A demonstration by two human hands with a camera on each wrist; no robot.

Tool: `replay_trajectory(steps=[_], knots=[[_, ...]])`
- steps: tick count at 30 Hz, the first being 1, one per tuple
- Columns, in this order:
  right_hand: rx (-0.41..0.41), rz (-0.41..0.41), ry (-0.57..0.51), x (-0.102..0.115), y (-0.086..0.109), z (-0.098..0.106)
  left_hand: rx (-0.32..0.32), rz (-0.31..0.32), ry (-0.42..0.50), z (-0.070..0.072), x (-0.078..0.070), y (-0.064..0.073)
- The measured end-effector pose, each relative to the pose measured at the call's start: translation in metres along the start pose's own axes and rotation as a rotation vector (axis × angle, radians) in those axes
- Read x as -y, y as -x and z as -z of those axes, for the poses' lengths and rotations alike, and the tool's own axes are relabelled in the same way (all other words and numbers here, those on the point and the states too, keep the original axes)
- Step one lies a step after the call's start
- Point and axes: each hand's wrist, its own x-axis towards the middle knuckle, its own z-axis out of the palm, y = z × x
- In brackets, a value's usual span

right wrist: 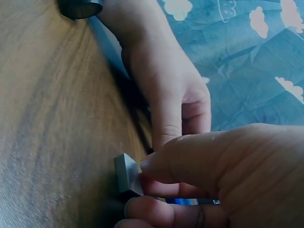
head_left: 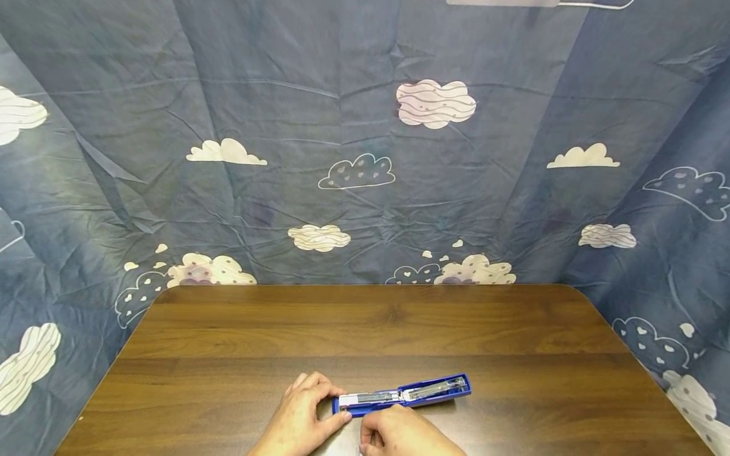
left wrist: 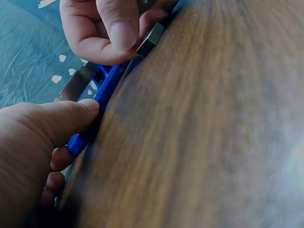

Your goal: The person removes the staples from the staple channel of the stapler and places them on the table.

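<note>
A blue stapler [head_left: 436, 391] lies folded open on the table, its metal staple channel [head_left: 376, 397] showing on the left half and its other half stretching to the right. My left hand [head_left: 302, 411] grips the left end, thumb on the near side and fingers on the far side. Just in front of the stapler's middle, my right hand [head_left: 407, 434] pinches a short grey strip of staples [right wrist: 127, 175] between thumb and fingers. In the left wrist view this staple strip [left wrist: 151, 40] sits low, close over the wood beside the blue stapler body [left wrist: 108, 88].
The brown wood-grain table [head_left: 365, 335] runs back to a blue curtain [head_left: 296, 196] printed with white clouds, which also hangs along both sides. A pale object with a white cord [head_left: 595, 6] shows at the top edge of the head view.
</note>
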Motion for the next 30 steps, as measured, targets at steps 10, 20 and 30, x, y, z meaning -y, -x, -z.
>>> replay_trajectory(steps=[10, 20, 30], knots=[[-0.127, 0.006, 0.016, 0.0004, 0.0025, 0.0068, -0.008, 0.016, 0.001, 0.0004, -0.0023, -0.0008], [-0.339, -0.044, -0.006, 0.0052, -0.0001, 0.0023, 0.001, 0.025, 0.007, 0.0001, -0.0032, 0.0003], [-0.271, -0.038, -0.189, 0.0069, -0.0033, -0.0018, 0.023, 0.047, 0.022, 0.0012, -0.0034, 0.0005]])
